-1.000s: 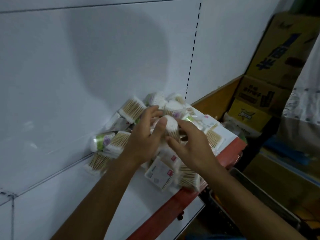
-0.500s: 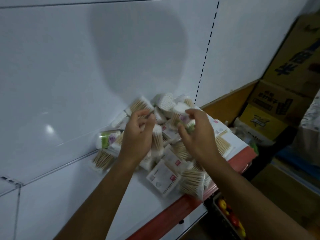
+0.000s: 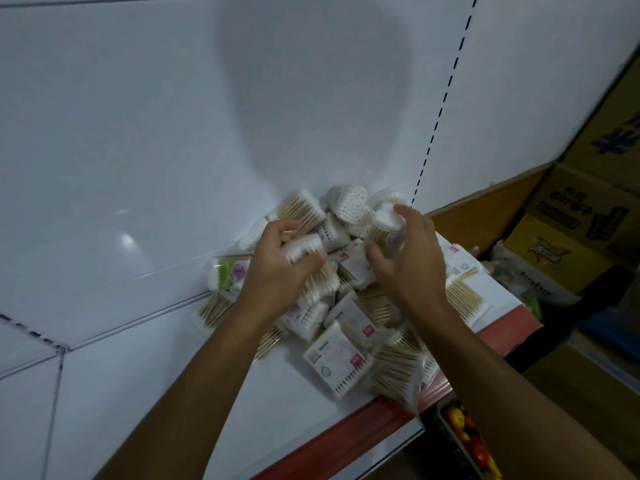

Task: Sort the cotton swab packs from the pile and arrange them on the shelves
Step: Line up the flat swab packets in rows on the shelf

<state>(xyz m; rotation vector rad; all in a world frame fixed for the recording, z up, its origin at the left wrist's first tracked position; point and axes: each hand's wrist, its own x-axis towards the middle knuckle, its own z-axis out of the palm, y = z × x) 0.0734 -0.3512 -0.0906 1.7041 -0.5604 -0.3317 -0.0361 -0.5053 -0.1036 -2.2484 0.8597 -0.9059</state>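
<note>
1. So far nothing looks arranged: the white shelf (image 3: 145, 403) to the left of the pile is bare, and every cotton swab pack I can see sits in one heap (image 3: 346, 306) at the right end, against the back panel.
2. Leftmost in the heap lies a green-labelled tub (image 3: 230, 273) with a purple flower print; any wording on it is too blurred for me to read.
3. I have my left hand (image 3: 277, 271) curled round a pack of white-tipped swabs (image 3: 301, 247), held just above the heap.
4. I have my right hand (image 3: 412, 261) closed round a clear round tub of swabs (image 3: 389, 226), tips upward.
5. Flat packs (image 3: 341, 358) at the front carry small red squares, but I cannot make out the print.
6. Far right, brown and yellow cartons (image 3: 561, 244) show dark characters, too smeared to read.
7. Judging by this, sorting has barely begun; nearly all remains.
</note>
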